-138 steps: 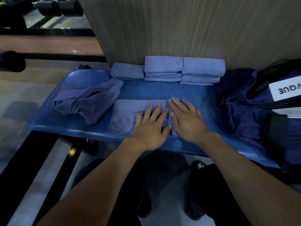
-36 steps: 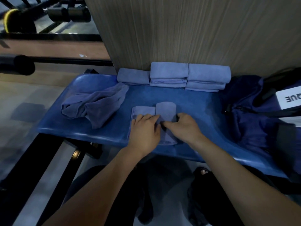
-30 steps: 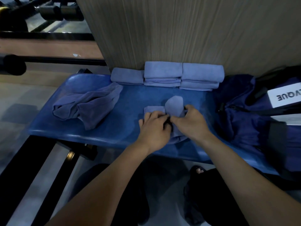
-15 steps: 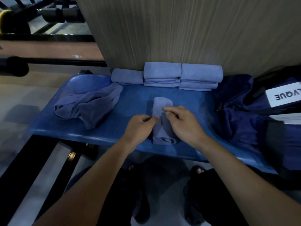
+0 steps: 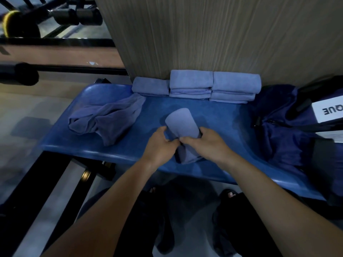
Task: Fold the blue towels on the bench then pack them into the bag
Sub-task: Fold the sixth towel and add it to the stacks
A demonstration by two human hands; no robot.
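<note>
I see the narrow folded light-blue towel (image 5: 182, 127) lying on the blue moulded tabletop (image 5: 222, 115), long axis running away from me, its far end raised. Both grips sit at its near half: my left hand (image 5: 159, 145) pinches the left edge, my right hand (image 5: 206, 143) curls over the right edge. The dark navy fabric bag (image 5: 282, 130) lies to the right, nearer my right hand.

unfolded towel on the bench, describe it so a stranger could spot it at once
On the blue bench, look at its left end, away from the dark bag. The unfolded towel lies there alone in a crumpled heap, unlike the neat folded stacks by the wall.
</note>
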